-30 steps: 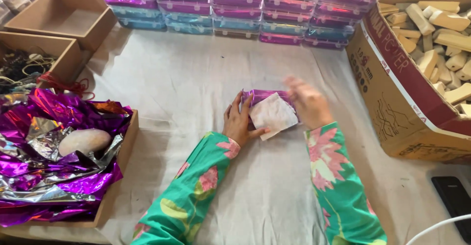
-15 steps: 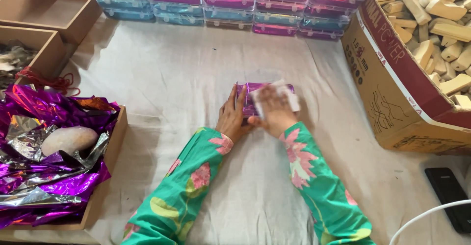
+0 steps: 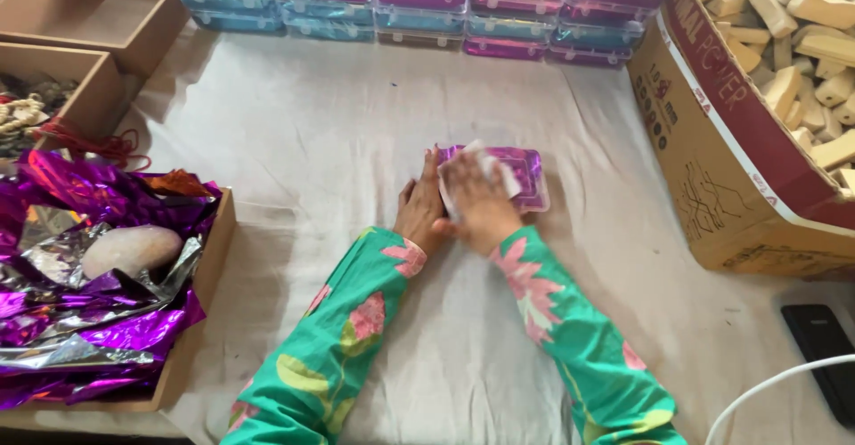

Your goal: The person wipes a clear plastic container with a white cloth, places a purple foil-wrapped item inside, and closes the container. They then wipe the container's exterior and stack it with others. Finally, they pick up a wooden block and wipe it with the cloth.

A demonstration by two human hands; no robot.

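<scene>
Hands on purple box (image 3: 521,171): left hand (image 3: 420,212) flat, bracing its edge; right hand (image 3: 476,203) open, pressing white paper (image 3: 499,171) down.

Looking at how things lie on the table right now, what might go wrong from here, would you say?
1. The right hand presses a white sheet onto the small purple plastic box; the sheet could crease or slip off-centre.
2. The left hand only steadies the box's edge, so the box might slide on the white cloth-covered table.
3. The crinkled purple foil spills over its cardboard tray and could snag a sleeve.
</scene>
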